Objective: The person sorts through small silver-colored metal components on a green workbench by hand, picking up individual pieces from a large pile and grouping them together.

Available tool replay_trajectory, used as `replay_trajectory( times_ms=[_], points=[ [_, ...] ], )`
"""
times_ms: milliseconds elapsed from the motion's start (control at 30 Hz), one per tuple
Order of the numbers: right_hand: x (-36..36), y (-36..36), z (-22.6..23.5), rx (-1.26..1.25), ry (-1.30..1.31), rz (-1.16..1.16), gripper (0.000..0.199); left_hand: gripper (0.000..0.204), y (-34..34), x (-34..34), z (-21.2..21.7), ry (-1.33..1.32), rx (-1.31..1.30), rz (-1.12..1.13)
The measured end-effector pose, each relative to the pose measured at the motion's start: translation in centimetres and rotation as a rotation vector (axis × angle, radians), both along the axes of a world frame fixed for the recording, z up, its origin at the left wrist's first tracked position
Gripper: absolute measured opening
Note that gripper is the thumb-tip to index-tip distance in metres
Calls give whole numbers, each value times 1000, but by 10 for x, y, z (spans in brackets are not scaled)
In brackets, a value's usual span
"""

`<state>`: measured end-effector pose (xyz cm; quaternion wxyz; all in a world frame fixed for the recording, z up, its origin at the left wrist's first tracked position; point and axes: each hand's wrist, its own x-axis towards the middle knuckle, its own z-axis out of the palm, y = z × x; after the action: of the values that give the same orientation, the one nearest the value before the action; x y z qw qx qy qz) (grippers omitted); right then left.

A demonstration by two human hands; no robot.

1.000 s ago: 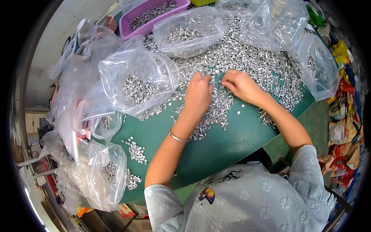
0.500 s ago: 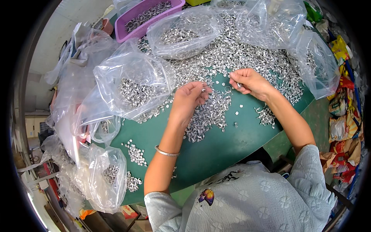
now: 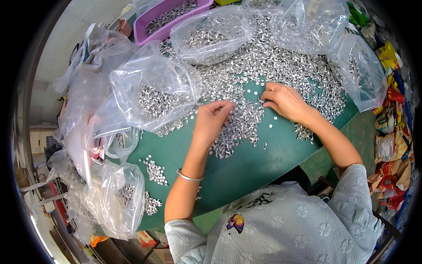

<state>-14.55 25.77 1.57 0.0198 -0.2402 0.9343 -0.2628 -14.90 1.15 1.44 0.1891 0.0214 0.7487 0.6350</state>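
My left hand (image 3: 214, 118) is closed in a pinch above the near pile of small silvery curved metal pieces (image 3: 237, 127); what its fingertips hold is too small to make out. To its right, my right hand (image 3: 285, 101) reaches over the table with thumb and forefinger apart, nothing visible between them. Close to those fingertips lie a few tiny flower-shaped metal pieces (image 3: 256, 93). One loose curved piece (image 3: 265, 145) rests on the green table (image 3: 250, 171), just right of the near pile. A larger heap of similar metal pieces (image 3: 281, 61) spreads beyond both hands.
Clear plastic bags of metal parts stand at the left (image 3: 154, 97), back (image 3: 211, 39) and right (image 3: 362, 79). A purple basket (image 3: 140, 33) of rings sits at the far left. Small flower-shaped pieces (image 3: 156, 171) form a group near the left edge. Colourful packages (image 3: 387, 127) line the right.
My left hand has moved slightly nearer and tightened its pinch. My right hand's fingers have opened, and the piece seen in them is gone. A curved piece now lies right of the near pile.
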Motion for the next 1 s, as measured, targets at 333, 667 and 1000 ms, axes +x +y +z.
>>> replay_trajectory(
  times_ms=[333,667,1000],
  points=[
    [2,-3,1,-673,-578,-94,10,40,23,33,10,469,-319,-86],
    [13,-23,7,-811,-789,-190,15,24,43,25,-12,498,-202,-79],
    [14,-17,-3,-111,309,-115,15,15,33,38,-7,219,-156,-42]
  ],
)
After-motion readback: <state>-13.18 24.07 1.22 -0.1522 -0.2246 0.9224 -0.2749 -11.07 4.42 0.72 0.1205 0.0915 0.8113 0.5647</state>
